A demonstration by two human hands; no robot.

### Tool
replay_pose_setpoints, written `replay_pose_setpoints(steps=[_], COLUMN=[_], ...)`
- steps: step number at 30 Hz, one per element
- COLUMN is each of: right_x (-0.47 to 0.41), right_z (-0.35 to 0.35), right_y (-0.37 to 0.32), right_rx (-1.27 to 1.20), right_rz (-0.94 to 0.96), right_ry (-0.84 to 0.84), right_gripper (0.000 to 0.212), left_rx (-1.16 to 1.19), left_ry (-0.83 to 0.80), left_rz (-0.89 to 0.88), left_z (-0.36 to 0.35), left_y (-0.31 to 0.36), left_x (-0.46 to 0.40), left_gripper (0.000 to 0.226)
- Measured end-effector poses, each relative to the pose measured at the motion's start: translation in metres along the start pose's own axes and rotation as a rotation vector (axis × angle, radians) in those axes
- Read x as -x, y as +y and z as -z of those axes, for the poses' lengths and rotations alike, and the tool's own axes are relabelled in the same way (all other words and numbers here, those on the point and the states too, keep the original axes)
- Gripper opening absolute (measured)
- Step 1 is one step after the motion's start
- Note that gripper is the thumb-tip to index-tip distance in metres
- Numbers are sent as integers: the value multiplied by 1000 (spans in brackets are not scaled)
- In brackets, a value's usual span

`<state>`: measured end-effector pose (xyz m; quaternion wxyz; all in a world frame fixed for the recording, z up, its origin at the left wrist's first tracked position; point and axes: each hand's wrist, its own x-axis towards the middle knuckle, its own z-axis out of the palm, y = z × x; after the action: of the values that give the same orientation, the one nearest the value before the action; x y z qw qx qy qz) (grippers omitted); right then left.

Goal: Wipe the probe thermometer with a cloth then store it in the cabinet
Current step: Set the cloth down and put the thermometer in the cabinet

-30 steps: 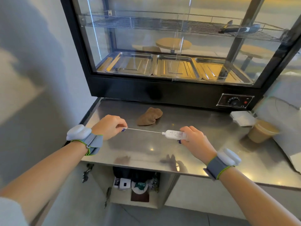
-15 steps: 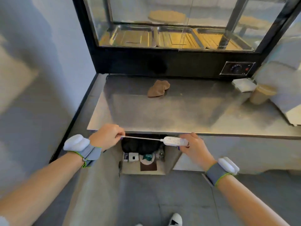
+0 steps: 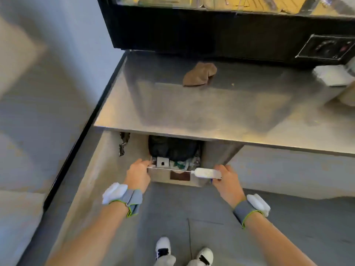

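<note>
The probe thermometer (image 3: 206, 173) has a white body and a thin metal probe, and I hold it level below the counter edge. My right hand (image 3: 226, 181) grips the white body. My left hand (image 3: 138, 174) pinches the probe's tip. Both hands sit right in front of the open cabinet (image 3: 217, 154) under the steel counter (image 3: 192, 112), with the thermometer across its opening. The crumpled brown cloth (image 3: 199, 74) lies on the counter near the back, apart from both hands.
Inside the cabinet sit a black bag (image 3: 172, 148) and small boxes (image 3: 162, 162). A black display warmer (image 3: 192, 31) with a control dial (image 3: 324, 49) stands at the counter's back. Folded white napkins (image 3: 333, 76) lie at the right. A wall runs along the left; my shoes (image 3: 163, 248) are on the grey floor.
Both hands have carried the thermometer from above the counter down to the cabinet opening below it. The view has tilted downward. The cloth has stayed where it was.
</note>
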<state>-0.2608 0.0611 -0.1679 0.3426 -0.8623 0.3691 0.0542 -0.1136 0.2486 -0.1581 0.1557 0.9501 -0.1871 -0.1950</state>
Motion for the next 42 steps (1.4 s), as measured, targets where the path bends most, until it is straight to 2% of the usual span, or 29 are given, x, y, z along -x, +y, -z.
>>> replay_pose_setpoints(steps=[6, 8, 9, 12, 14, 17, 22, 30, 36, 42], right_x=[-62, -99, -109, -162, -184, -242, -302, -337, -337, -338], right_z=[-94, -145, -151, -227, -247, -317, -382, -425, -429, -431], right_y=[60, 93, 98, 148, 162, 209, 254, 282, 287, 288], right_rx=[96, 125, 134, 189, 210, 224, 219, 215, 201, 172], right_rz=[14, 22, 15, 63, 69, 126, 165, 210, 210, 195], right_ry=[-113, -132, -141, -140, -145, -143, -153, -113, -88, -68], right_gripper=[38, 37, 39, 44, 42, 39, 34, 30, 36, 43], left_rx=[126, 169, 180, 174, 184, 148, 159, 127, 112, 97], left_ry=[46, 97, 101, 99, 38, 90, 117, 199, 134, 175], left_rz=[208, 168, 135, 75, 50, 27, 32, -48, -38, -13], left_z=[-110, -172, -180, -267, -289, -374, -451, -507, -513, -508], left_y=[-37, -61, -66, -105, -117, -153, -187, -211, -213, -212], left_x=[-40, -70, -80, -127, -147, -200, -260, -286, -287, -287], left_gripper=[39, 43, 46, 50, 53, 52, 52, 55, 62, 58])
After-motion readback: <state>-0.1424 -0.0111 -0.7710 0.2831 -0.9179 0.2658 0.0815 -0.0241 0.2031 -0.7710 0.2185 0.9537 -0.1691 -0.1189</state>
